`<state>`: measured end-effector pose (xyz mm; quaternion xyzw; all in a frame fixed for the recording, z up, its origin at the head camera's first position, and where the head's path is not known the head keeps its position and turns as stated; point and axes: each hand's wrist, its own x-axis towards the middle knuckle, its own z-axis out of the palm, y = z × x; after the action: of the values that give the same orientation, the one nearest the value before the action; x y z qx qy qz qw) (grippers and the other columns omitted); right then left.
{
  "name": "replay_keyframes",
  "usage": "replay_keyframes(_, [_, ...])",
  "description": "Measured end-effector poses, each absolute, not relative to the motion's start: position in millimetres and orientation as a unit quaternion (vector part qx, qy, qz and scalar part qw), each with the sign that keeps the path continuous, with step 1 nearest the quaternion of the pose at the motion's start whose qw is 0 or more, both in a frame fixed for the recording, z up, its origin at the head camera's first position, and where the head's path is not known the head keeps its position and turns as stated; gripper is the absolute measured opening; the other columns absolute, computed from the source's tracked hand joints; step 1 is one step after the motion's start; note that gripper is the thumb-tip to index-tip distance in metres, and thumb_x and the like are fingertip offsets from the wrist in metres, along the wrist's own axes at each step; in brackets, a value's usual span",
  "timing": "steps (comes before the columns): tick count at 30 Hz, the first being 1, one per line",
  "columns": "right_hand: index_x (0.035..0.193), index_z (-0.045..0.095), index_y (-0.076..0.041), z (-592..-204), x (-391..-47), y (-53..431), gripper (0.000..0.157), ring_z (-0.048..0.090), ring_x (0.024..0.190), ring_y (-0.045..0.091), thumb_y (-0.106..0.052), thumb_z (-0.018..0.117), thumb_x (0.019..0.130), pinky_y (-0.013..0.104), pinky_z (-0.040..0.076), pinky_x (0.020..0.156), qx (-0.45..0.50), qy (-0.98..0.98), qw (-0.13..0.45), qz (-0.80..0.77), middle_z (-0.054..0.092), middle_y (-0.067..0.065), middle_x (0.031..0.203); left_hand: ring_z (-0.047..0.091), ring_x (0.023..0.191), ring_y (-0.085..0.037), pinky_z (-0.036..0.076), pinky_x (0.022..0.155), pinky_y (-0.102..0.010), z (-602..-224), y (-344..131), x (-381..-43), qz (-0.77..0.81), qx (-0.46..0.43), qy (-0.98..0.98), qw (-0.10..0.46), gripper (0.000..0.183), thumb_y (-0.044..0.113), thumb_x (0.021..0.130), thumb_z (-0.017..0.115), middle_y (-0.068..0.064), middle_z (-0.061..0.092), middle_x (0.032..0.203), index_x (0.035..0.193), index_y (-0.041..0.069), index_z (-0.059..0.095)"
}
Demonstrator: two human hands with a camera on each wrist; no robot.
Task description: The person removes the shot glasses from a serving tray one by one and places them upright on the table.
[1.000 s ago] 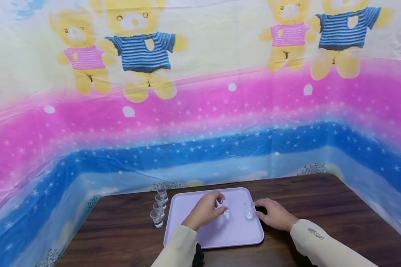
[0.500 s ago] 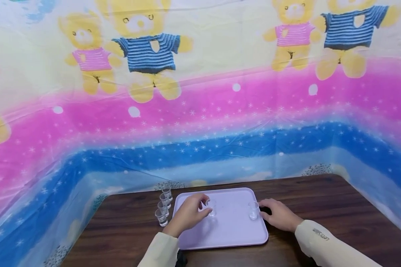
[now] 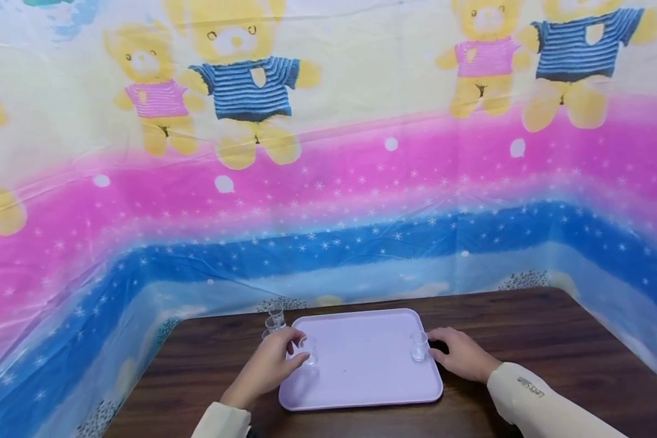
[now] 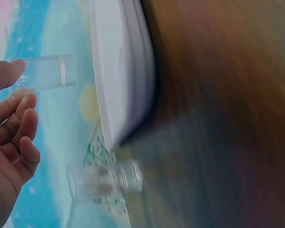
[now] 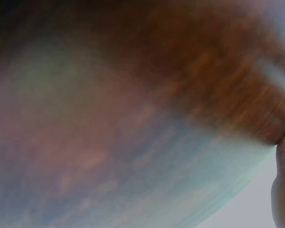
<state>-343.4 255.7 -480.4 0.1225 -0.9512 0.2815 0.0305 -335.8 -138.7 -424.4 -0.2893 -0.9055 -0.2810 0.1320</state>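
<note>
My left hand [image 3: 268, 364] pinches a small clear shot glass [image 3: 308, 350] by its sides, between thumb and fingertips, over the left part of the lilac tray [image 3: 372, 389]. In the left wrist view that shot glass [image 4: 50, 72] lies sideways in the picture, thumb and fingers at its rim. Another clear shot glass [image 3: 418, 345] is at the tray's right edge. My right hand [image 3: 462, 356] is just outside that edge, thumb and index fingertips right beside this glass; I cannot tell whether they grip it. Its remaining fingers are hidden.
Several clear shot glasses [image 3: 276, 314] stand in a row on the dark wooden table [image 3: 525, 328], left of the tray, partly hidden behind my left hand. Behind the table hangs a cloth [image 3: 361, 255] printed with bears and coloured bands.
My left hand has carried its shot glass leftward from the tray's middle to its left side, now covering part of the glass row. My right hand stays at the tray's right edge.
</note>
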Motion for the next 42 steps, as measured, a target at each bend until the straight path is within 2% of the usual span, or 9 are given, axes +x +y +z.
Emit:
replay_keyframes(10, [0.121, 0.063, -0.011, -479, -343, 257, 0.033, 0.05, 0.118, 0.032, -0.017, 0.067, 0.089, 0.052, 0.037, 0.096, 0.118, -0.952, 0.024, 0.281, 0.059, 0.008, 0.122, 0.05, 0.064, -0.009, 0.044, 0.056, -0.023, -434, -183, -320, -0.299, -0.247, -0.908, 0.159, 0.024, 0.006, 0.076, 0.077, 0.002, 0.054, 0.077, 0.097, 0.002, 0.065])
replay_keyframes(16, [0.12, 0.063, -0.012, -478, -344, 257, 0.033, 0.05, 0.117, 0.03, -0.018, 0.067, 0.089, 0.052, 0.037, 0.096, 0.119, -0.953, 0.025, 0.279, 0.059, 0.007, 0.121, 0.051, 0.064, -0.005, 0.046, 0.056, -0.023, -439, -200, -314, -0.302, -0.215, -0.916, 0.151, 0.023, 0.004, 0.076, 0.077, 0.004, 0.055, 0.077, 0.095, 0.001, 0.064])
replay_keyframes(23, [0.122, 0.062, -0.01, -478, -343, 256, 0.034, 0.05, 0.118, 0.031, -0.017, 0.066, 0.089, 0.052, 0.037, 0.097, 0.125, -0.951, 0.025, 0.282, 0.058, 0.008, 0.123, 0.053, 0.064, -0.006, 0.047, 0.057, -0.023, -441, -205, -311, -0.295, -0.159, -0.933, 0.131, 0.022, 0.004, 0.074, 0.078, 0.003, 0.057, 0.077, 0.091, 0.003, 0.065])
replay_keyframes(35, [0.122, 0.062, -0.011, -479, -342, 256, 0.034, 0.05, 0.118, 0.031, -0.016, 0.066, 0.089, 0.052, 0.037, 0.097, 0.121, -0.951, 0.027, 0.282, 0.058, 0.008, 0.123, 0.056, 0.066, -0.009, 0.048, 0.059, -0.025, -445, -206, -318, -0.288, -0.137, -0.941, 0.11, 0.02, 0.005, 0.074, 0.078, 0.0, 0.061, 0.078, 0.09, 0.002, 0.065])
replay_keyframes(42, [0.119, 0.063, -0.01, -477, -340, 256, 0.032, 0.051, 0.116, 0.031, -0.015, 0.066, 0.088, 0.051, 0.039, 0.095, 0.127, -0.949, 0.037, 0.287, 0.059, 0.008, 0.121, 0.053, 0.07, -0.01, 0.047, 0.064, -0.03, -435, -208, -317, -0.262, -0.13, -0.947, 0.131, 0.031, 0.013, 0.071, 0.082, 0.0, 0.058, 0.083, 0.095, 0.003, 0.063])
